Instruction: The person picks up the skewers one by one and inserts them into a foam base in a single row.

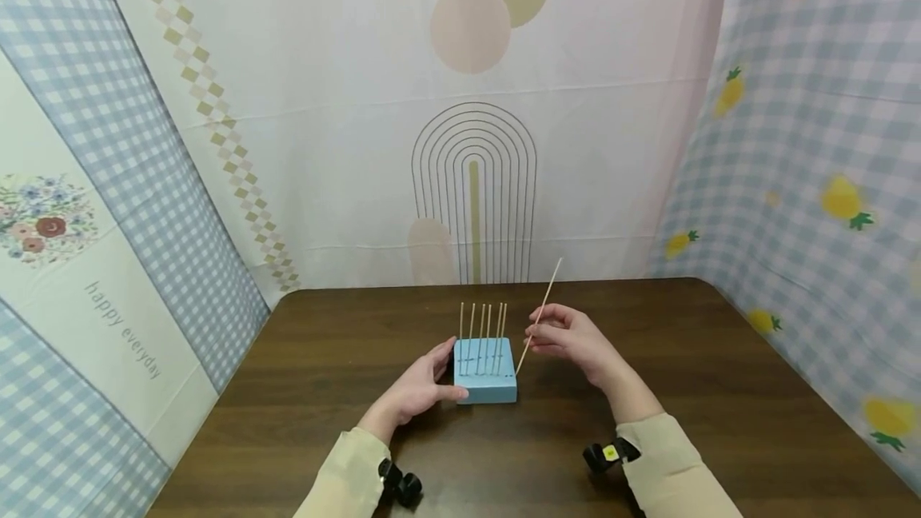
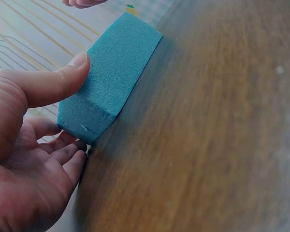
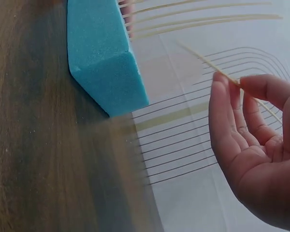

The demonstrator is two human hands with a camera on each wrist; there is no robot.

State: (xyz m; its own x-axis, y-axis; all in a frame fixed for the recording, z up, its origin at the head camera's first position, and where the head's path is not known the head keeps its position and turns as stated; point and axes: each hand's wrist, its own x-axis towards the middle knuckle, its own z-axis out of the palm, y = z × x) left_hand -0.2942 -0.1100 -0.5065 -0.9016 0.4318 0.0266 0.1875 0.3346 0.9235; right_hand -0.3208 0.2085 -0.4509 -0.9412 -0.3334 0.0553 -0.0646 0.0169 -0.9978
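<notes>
A light-blue foam block [image 1: 486, 395] sits on the table, several thin wooden skewers [image 1: 472, 326] standing upright in its top. My left hand [image 1: 420, 386] holds the block by its left side. In the left wrist view the thumb [image 2: 70, 79] presses the block's face while the other fingers lie at its end. Between thumb and fingertips, my right hand [image 1: 568, 338] pinches another skewer [image 1: 548, 290], tilted, to the right of the block. Its lower tip is near the block's right edge in the head view; in the right wrist view, the skewer [image 3: 208, 62] appears apart from the block [image 3: 106, 58].
The dark brown wooden table [image 1: 324, 358] reaches back to a patterned cloth [image 1: 345, 182]. Checked cloths hang at the left and right [image 1: 791, 142]. Each wrist wears a black camera mount [image 1: 610, 454].
</notes>
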